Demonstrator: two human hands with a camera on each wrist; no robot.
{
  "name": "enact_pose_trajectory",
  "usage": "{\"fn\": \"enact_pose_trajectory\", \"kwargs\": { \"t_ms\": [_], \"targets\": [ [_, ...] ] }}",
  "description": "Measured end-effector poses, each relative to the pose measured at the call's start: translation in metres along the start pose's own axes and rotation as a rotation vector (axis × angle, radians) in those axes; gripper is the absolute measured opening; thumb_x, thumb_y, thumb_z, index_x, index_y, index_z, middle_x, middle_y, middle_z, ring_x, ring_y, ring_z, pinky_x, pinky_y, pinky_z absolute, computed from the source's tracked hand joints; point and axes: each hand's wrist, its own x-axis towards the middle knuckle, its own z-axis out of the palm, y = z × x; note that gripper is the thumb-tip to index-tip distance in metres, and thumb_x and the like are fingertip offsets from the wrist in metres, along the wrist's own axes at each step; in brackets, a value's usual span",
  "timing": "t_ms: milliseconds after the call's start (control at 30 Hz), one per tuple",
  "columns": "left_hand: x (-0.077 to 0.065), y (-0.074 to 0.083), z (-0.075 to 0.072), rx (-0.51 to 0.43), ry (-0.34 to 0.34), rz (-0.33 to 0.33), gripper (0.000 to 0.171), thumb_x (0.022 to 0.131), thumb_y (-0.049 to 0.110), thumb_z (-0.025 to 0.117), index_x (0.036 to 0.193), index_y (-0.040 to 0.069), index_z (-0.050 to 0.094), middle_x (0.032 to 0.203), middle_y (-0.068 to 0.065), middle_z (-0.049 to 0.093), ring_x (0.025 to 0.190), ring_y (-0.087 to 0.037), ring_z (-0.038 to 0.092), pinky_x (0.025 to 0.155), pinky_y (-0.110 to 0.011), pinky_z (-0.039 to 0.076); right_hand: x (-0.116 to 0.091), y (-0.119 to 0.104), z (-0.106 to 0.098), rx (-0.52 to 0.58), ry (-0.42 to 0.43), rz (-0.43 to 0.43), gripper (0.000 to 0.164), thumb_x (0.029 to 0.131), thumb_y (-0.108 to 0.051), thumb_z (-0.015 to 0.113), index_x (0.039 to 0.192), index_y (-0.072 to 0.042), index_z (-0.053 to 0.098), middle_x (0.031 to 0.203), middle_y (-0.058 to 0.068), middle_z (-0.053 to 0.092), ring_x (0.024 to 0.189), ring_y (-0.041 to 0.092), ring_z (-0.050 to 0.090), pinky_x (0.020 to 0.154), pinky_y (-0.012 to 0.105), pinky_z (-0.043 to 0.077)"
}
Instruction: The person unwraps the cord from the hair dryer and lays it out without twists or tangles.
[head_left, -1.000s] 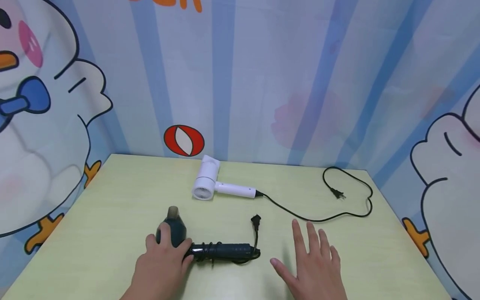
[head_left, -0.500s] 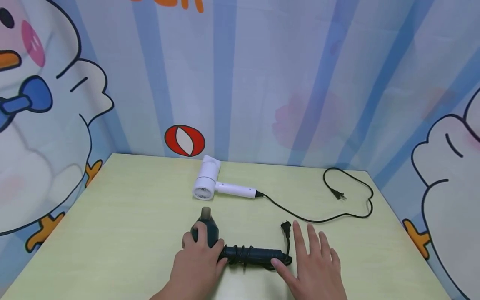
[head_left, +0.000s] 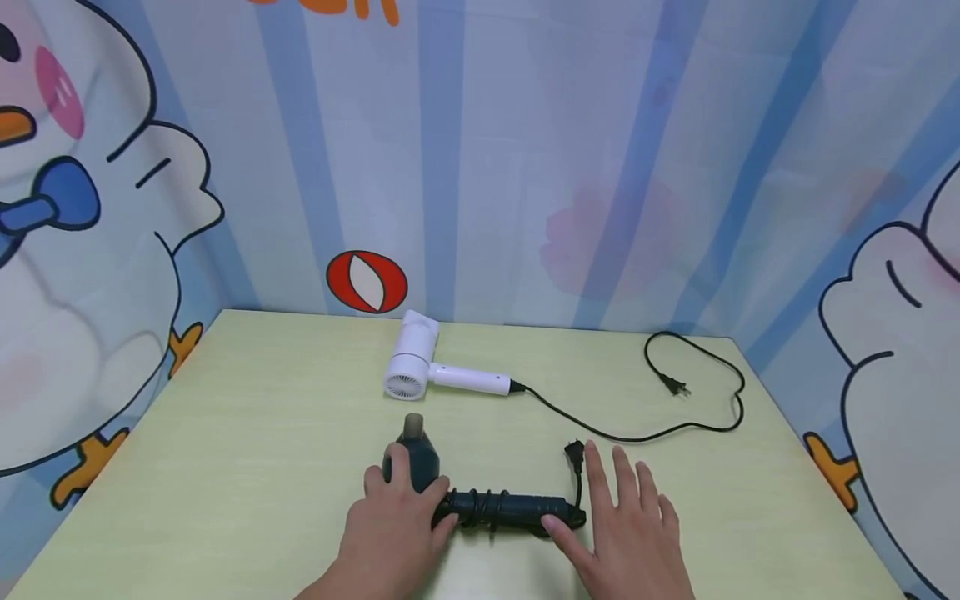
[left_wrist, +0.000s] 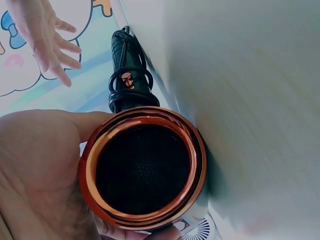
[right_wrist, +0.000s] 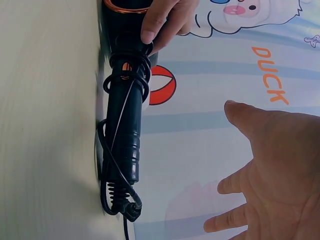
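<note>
A dark hair dryer [head_left: 517, 510] with a copper-coloured rear ring [left_wrist: 199, 165] lies on the table, its black cord wound round the handle [right_wrist: 124, 125]. My left hand [head_left: 390, 525] grips its barrel from above, thumb on the handle side and fingers on the other. Near the handle's end, my right hand [head_left: 630, 533] is held with its fingers spread, holding nothing. The cord's plug [head_left: 574, 452] sticks up close to my right index finger. Farther back lies a white hair dryer [head_left: 471, 380], which neither hand touches.
The white dryer's black cord [head_left: 645, 438] curves to the right and loops back to its plug [head_left: 675, 385]. A pale table [head_left: 225, 433] carries everything, with a striped cartoon curtain [head_left: 495, 167] behind and at both sides.
My left hand has moved the dark hair dryer to the right along the table, bringing its handle end beside my right hand. The right hand and the white dryer have stayed in place.
</note>
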Motion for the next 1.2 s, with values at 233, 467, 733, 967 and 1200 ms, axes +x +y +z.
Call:
{"fn": "enact_pose_trajectory", "kwargs": {
  "t_ms": [233, 467, 733, 967, 1200],
  "targets": [
    [0.006, -0.005, -0.001, -0.067, -0.007, -0.038, 0.046, 0.098, 0.055, 0.057, 0.138, 0.032, 0.061, 0.14, -0.031, 0.039, 0.086, -0.039, 0.056, 0.053, -0.046, 0.051, 0.008, 0.009, -0.002, 0.002, -0.004, -0.039, 0.096, 0.092, -0.076, 0.048, 0.161, -0.013, 0.027, 0.157, 0.028, 0.034, 0.138, 0.053, 0.038, 0.095, 0.069, 0.042],
    [0.018, -0.008, -0.003, -0.127, -0.033, -0.067, 0.052, 0.1, 0.049, 0.057, 0.148, 0.03, 0.051, 0.132, -0.03, 0.043, 0.064, -0.03, 0.051, 0.05, -0.043, 0.047, 0.034, 0.024, 0.0, 0.044, -0.071, -0.108, 0.103, 0.091, -0.084, 0.031, 0.161, -0.01, 0.025, 0.158, 0.028, 0.03, 0.136, 0.054, 0.04, 0.089, 0.065, 0.048],
    [0.025, -0.013, -0.005, -0.158, -0.073, -0.077, 0.054, 0.1, 0.043, 0.057, 0.149, 0.023, 0.048, 0.132, -0.031, 0.044, 0.064, -0.031, 0.053, 0.052, -0.045, 0.049, 0.074, 0.024, 0.02, 0.123, -0.134, -0.124, 0.071, 0.098, -0.039, 0.066, 0.151, 0.001, 0.041, 0.14, 0.027, 0.051, 0.125, 0.041, 0.056, 0.095, 0.054, 0.05],
    [0.027, -0.013, -0.004, -0.124, -0.102, -0.066, 0.054, 0.101, 0.043, 0.054, 0.15, 0.022, 0.046, 0.136, -0.032, 0.04, 0.063, -0.03, 0.053, 0.05, -0.044, 0.048, 0.1, 0.022, 0.033, 0.174, -0.11, -0.127, 0.034, 0.086, -0.005, 0.075, 0.119, 0.004, 0.068, 0.11, 0.018, 0.07, 0.091, 0.022, 0.067, 0.071, 0.036, 0.056],
    [0.028, -0.013, -0.004, -0.105, -0.107, -0.06, 0.054, 0.101, 0.043, 0.053, 0.15, 0.023, 0.046, 0.138, -0.033, 0.039, 0.062, -0.032, 0.054, 0.05, -0.044, 0.048, 0.106, 0.024, 0.038, 0.241, -0.113, -0.077, 0.031, 0.085, -0.003, 0.075, 0.114, 0.003, 0.067, 0.097, 0.014, 0.071, 0.075, 0.017, 0.061, 0.06, 0.03, 0.051]
  ]
}}
